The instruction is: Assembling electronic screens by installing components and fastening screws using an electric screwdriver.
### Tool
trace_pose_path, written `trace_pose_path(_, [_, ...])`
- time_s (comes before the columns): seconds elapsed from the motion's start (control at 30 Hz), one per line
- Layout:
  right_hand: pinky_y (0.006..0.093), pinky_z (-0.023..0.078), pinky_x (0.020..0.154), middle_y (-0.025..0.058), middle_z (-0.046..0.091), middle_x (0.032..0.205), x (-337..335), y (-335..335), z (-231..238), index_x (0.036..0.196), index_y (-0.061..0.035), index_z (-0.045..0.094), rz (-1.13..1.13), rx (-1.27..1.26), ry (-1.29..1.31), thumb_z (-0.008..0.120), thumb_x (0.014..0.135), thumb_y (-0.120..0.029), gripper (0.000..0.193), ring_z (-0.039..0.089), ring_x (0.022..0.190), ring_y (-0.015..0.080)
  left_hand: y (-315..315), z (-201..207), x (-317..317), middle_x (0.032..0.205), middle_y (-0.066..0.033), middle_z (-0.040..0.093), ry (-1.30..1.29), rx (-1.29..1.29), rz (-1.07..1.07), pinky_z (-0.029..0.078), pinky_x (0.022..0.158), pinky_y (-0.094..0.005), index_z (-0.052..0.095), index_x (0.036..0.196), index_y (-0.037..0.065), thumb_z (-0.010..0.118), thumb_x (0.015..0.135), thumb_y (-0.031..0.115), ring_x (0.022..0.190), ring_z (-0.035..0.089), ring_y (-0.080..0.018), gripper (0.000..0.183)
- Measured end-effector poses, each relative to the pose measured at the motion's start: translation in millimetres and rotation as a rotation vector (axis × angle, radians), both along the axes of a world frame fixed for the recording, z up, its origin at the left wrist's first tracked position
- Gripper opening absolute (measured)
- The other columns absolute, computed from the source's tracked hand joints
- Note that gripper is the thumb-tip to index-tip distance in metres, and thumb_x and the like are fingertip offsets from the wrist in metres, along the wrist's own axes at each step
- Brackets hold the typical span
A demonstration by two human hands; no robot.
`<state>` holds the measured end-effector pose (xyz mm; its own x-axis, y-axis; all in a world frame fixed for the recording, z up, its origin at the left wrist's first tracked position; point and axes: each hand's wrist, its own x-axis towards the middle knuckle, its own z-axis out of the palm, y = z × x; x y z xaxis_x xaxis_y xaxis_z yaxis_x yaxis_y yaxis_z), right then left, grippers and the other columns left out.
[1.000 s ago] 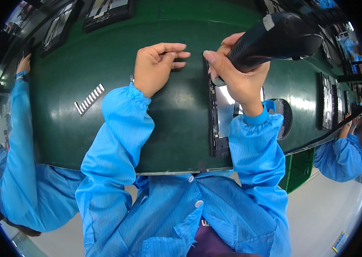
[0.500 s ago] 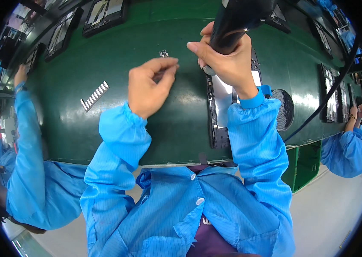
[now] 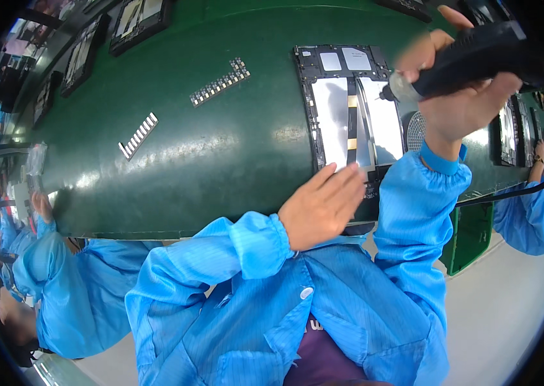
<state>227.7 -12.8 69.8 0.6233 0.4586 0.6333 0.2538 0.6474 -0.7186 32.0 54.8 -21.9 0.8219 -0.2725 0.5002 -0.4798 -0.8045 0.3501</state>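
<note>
Now left hand (image 3: 323, 209) has moved off the strip (image 3: 220, 82) to the near end of the tablet (image 3: 333, 122), fingers straight, close together, contact unclear; right hand (image 3: 453, 114), fingers wrapped round the driver (image 3: 471, 61), has shifted rightward, so tablet lies on bench (image 3: 252, 161) mostly uncovered.

A black tool (image 3: 474, 59) slants at the upper right, its tip pointing left. The open black-and-silver tablet (image 3: 336, 116) lies right of the middle.
</note>
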Motion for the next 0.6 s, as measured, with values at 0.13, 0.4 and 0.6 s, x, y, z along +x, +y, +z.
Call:
trace_pose_path(0.13, [0.0325,0.045,0.051,0.0108,0.053,0.064,7,-18,-14,0.122,0.0046,0.04,-0.11,-0.119,0.033,0.019,0.081,-0.076,0.093,0.053,0.052,0.0197,19,-9,21,0.116,-0.0155,0.057,0.033,0.057,0.096,0.042,0.095,-0.0414,0.06,0.102,-0.003,0.069,0.073,0.016,0.114,0.052,-0.0291,0.036])
trace_pose_path(0.4, [0.0245,0.043,0.049,0.0089,0.054,0.066,-2,2,-56,0.113,0.0061,0.046,-0.101,-0.173,0.202,0.038,0.082,-0.069,0.081,0.053,0.053,0.0139,141,-3,161,0.098,-0.0144,0.057,0.016,0.183,0.386,0.045,0.086,-0.0423,0.056,0.099,0.001,0.062,0.079,0.02,0.096,0.055,-0.0335,0.028])
trace_pose_path(0.6, [0.0248,0.044,0.048,0.0086,0.053,0.065,-3,7,-68,0.112,0.0071,0.046,-0.137,-0.185,0.255,0.038,0.085,-0.065,0.077,0.053,0.052,0.0133,200,-1,215,0.096,-0.0158,0.058,0.156,0.193,0.697,0.048,0.08,-0.0395,0.06,0.093,0.001,0.057,0.082,0.018,0.091,0.057,-0.0339,0.02])
